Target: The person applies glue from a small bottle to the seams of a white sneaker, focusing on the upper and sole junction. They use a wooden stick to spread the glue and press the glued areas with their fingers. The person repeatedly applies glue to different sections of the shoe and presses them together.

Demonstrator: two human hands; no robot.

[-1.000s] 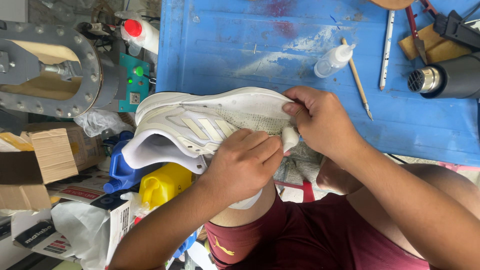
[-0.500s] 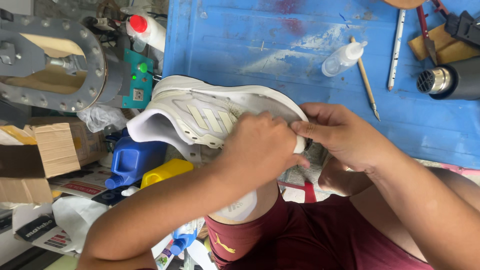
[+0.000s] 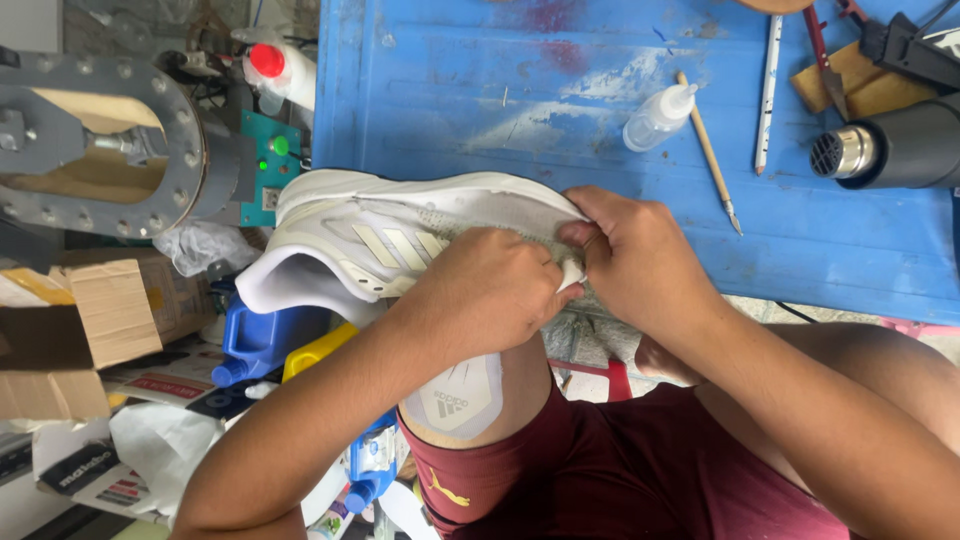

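- Bench (image 3: 480, 110) of blue painted wood, with worn white patches, fills the upper part of the view.
- On the bench lie a small bottle (image 3: 658, 118), a thin brush (image 3: 709, 152), a white pencil (image 3: 766, 95) and a heat gun (image 3: 890, 145) at the right edge.
- Left of the bench stands a grey round machine (image 3: 100, 145); below it are a cardboard box (image 3: 70, 330), a blue jug (image 3: 262, 340) and a yellow jug (image 3: 318, 350).
- White shoe (image 3: 400, 235) is held at the near edge of the bench, above the person's knee.
- Its long axis runs left to right: heel and open collar to the left, toe to the right, sole toward the bench.
- Left hand (image 3: 490, 290) is closed over the side of the shoe, fingers pressed on the mesh.
- Right hand (image 3: 635, 255) grips the toe, thumb and fingers pinching the front edge.
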